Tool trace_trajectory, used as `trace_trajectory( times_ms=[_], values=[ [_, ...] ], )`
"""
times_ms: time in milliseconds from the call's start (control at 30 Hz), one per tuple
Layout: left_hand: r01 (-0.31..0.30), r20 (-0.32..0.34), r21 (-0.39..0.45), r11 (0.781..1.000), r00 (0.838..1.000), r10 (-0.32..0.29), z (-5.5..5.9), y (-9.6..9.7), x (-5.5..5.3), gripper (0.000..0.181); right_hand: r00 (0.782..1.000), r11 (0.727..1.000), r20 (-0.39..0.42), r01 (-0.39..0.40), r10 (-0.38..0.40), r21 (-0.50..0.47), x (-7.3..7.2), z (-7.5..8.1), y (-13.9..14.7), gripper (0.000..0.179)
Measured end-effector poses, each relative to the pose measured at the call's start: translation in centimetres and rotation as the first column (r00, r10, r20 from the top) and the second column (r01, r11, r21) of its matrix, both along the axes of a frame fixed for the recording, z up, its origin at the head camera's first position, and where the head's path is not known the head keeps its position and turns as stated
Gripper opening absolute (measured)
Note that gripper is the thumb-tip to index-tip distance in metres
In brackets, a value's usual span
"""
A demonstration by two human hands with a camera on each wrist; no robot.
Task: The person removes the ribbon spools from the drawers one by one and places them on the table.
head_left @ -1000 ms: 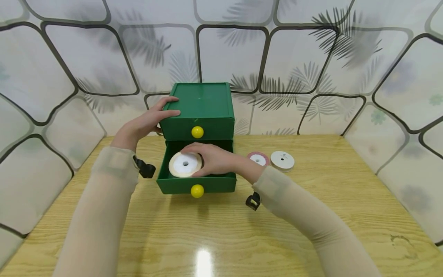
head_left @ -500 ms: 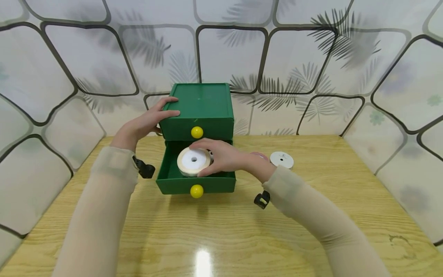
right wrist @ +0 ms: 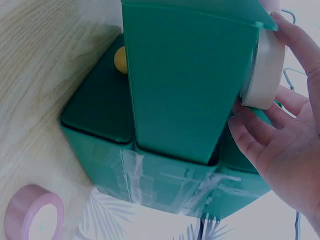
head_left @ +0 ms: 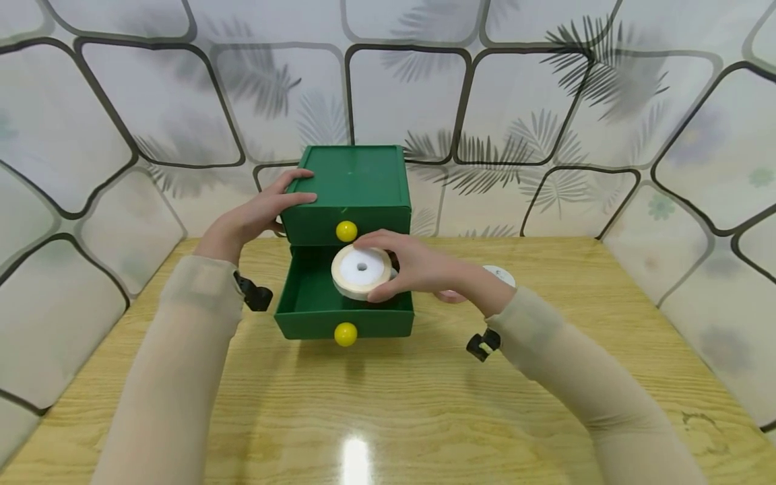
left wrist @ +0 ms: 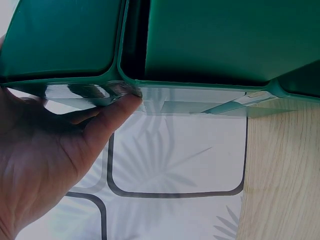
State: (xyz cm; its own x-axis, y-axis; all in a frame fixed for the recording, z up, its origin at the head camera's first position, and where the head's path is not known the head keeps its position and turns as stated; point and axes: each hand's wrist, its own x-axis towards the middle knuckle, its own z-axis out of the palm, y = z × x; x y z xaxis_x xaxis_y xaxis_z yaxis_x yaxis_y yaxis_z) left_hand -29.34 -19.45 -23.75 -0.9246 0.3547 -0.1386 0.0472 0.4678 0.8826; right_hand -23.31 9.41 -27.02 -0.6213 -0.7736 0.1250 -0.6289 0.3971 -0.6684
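Observation:
A spool of cream ribbon with a white face is held between the thumb and fingers of my right hand, over the right part of the pulled-out drawer. In the right wrist view the spool's ribbon edge shows just beyond the drawer wall, with the fingers around it. My left hand rests on the left top edge of the green drawer cabinet; two digits lie on its top. The left wrist view shows one digit of this hand extended along the cabinet's side.
On the wooden table, right of the cabinet, lie a pink ribbon spool and a white spool, both partly behind the right forearm. A yellow knob marks the closed top drawer. A patterned wall covering stands behind.
My right hand has lifted the cream ribbon spool from the left part of the drawer and moved it right and up. The left hand has stayed on the cabinet.

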Motion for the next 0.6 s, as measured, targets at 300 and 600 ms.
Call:
trace_trajectory(
  times_ms=[300, 600],
  values=[
    [0.0, -0.006, 0.0, 1.0, 1.0, 0.0, 0.0, 0.0, -0.1, 0.072, 0.998, 0.999, -0.045, 0.035, -0.036, -0.024, 0.7, 1.0, 2.5, 0.078],
    [0.003, -0.007, 0.008, 1.0, 1.0, -0.003, 0.0, 0.0, 0.0, 0.072, 0.992, 0.995, -0.082, 0.099, -0.1, -0.018, 0.6, 1.1, 5.4, 0.077]
  ],
)
